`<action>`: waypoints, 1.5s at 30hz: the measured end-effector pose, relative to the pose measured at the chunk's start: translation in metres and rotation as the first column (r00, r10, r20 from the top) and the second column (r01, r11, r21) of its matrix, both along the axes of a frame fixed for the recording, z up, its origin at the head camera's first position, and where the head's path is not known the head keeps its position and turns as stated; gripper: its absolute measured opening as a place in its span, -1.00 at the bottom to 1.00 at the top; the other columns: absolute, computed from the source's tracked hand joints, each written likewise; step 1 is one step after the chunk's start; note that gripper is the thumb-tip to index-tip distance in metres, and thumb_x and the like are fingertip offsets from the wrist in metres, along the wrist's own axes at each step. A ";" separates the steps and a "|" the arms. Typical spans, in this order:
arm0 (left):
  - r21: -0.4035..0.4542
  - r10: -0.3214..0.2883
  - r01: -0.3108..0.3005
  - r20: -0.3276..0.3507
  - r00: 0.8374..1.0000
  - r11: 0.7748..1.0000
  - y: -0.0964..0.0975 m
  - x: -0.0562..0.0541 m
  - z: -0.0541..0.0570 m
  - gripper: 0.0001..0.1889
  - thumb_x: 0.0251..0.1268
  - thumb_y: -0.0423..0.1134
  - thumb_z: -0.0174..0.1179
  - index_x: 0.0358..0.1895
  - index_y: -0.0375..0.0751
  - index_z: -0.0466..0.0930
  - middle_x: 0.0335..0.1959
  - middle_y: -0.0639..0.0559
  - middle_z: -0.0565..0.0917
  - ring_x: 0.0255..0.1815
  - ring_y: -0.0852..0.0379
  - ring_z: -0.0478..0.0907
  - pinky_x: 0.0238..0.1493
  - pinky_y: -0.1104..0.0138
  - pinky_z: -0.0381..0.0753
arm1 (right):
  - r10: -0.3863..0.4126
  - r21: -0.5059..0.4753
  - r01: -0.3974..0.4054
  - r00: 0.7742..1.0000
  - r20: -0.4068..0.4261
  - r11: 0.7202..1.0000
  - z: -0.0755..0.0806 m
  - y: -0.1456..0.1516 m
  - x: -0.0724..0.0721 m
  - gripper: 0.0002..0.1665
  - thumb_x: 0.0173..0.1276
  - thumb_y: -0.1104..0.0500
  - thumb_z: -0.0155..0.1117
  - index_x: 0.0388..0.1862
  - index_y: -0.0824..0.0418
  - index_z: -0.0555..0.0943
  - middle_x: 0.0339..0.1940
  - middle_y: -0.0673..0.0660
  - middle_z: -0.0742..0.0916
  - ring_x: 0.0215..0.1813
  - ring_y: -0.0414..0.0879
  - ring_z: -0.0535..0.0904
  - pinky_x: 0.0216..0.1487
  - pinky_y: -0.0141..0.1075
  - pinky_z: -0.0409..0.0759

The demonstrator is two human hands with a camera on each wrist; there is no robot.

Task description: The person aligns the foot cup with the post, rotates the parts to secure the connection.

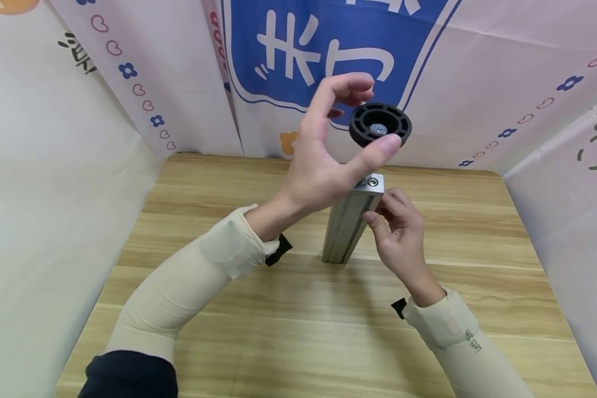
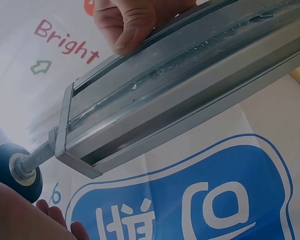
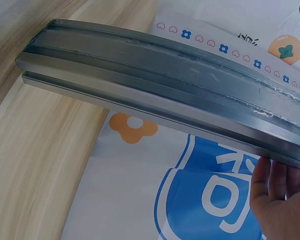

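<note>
An aluminium profile leg [image 1: 345, 229] stands up from the table, leaning slightly in the head view. From its capped top rises a threaded bolt [image 2: 38, 154] carrying a round black levelling foot [image 1: 381, 124]. My left hand [image 1: 323, 152] spreads around this foot, its thumb at the near rim and its bent fingers behind; finger contact is hard to make out. Lower down, my right hand [image 1: 400, 232] grips the profile's side, thumb on one face and fingers behind. The right wrist view shows the long grooved profile [image 3: 165, 82] with right-hand fingers [image 3: 277, 180] along its edge.
A wood-grain table [image 1: 278, 331] lies underneath. Printed cloth walls [image 1: 502, 72] enclose the back and both sides, with a blue printed panel [image 1: 258, 72] behind the hands. Black pieces [image 1: 278, 251] stick out at both sleeve cuffs.
</note>
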State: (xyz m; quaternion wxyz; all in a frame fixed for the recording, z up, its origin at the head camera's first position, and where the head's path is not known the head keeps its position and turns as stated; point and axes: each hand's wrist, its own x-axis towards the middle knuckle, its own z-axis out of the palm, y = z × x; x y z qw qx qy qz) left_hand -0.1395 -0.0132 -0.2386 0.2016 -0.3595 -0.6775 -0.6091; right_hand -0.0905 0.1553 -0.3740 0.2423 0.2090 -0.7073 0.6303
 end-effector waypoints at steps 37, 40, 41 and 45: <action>0.070 -0.094 0.095 -0.016 0.995 0.993 0.001 -0.003 -0.002 -0.50 0.24 -0.21 0.18 0.15 -0.52 0.44 0.14 -0.35 0.68 0.15 0.08 0.56 0.35 0.36 0.42 | -0.009 0.015 0.009 1.000 0.001 1.000 -0.001 0.001 -0.001 -0.66 0.35 0.44 0.38 0.06 0.60 0.67 -0.18 -0.12 0.61 -0.21 -0.27 0.57 -0.15 -0.49 0.63; 0.080 -0.148 0.148 -0.015 0.989 0.986 0.002 -0.004 -0.002 -0.51 0.30 -0.23 0.08 0.17 -0.56 0.42 0.17 -0.41 0.66 0.20 -0.02 0.58 0.40 0.29 0.48 | -0.014 0.018 0.014 1.000 0.008 1.000 0.000 0.001 -0.001 -0.67 0.33 0.51 0.35 0.07 0.59 0.67 -0.18 -0.12 0.61 -0.21 -0.27 0.57 -0.15 -0.49 0.64; 0.080 -0.162 0.162 -0.013 0.987 0.983 0.002 -0.004 -0.002 -0.51 0.30 -0.24 0.05 0.17 -0.57 0.42 0.18 -0.43 0.65 0.22 -0.04 0.58 0.40 0.27 0.51 | -0.016 0.019 0.016 1.000 0.011 1.000 0.000 0.001 -0.001 -0.66 0.32 0.52 0.35 0.07 0.59 0.67 -0.19 -0.12 0.61 -0.21 -0.27 0.57 -0.16 -0.49 0.64; 0.086 -0.216 0.214 0.006 0.976 0.973 0.002 -0.004 0.000 -0.51 0.33 -0.28 -0.03 0.20 -0.61 0.40 0.20 -0.46 0.62 0.27 -0.08 0.59 0.38 0.18 0.61 | -0.021 0.025 0.021 1.000 0.021 0.999 0.001 0.000 0.000 -0.65 0.31 0.57 0.32 0.08 0.58 0.68 -0.18 -0.12 0.61 -0.21 -0.27 0.58 -0.15 -0.49 0.64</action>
